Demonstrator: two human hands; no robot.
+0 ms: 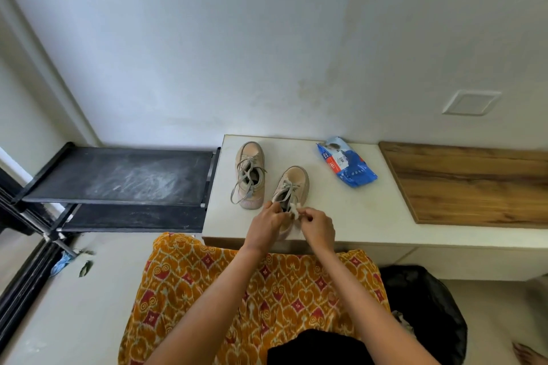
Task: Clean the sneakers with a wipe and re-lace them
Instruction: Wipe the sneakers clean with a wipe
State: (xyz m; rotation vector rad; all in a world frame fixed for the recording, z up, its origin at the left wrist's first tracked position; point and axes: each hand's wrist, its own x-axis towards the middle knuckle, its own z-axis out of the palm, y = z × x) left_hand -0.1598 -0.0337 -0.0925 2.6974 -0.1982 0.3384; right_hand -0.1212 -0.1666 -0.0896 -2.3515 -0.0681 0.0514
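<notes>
Two small beige sneakers stand on a white bench (350,216), toes toward the wall. The left sneaker (249,174) has loose grey laces hanging over its side. The right sneaker (292,187) is closer to me, and both my hands are at its heel opening. My left hand (267,224) grips the heel edge. My right hand (317,227) pinches a crumpled white wipe (295,210) against the sneaker's collar. The heel itself is hidden under my hands.
A blue wipes pack (347,164) lies on the bench to the right of the sneakers. A wooden panel (474,187) covers the bench's right part. A black shoe rack (118,178) stands left of it. A black bag-lined bin (427,311) sits on the floor at lower right.
</notes>
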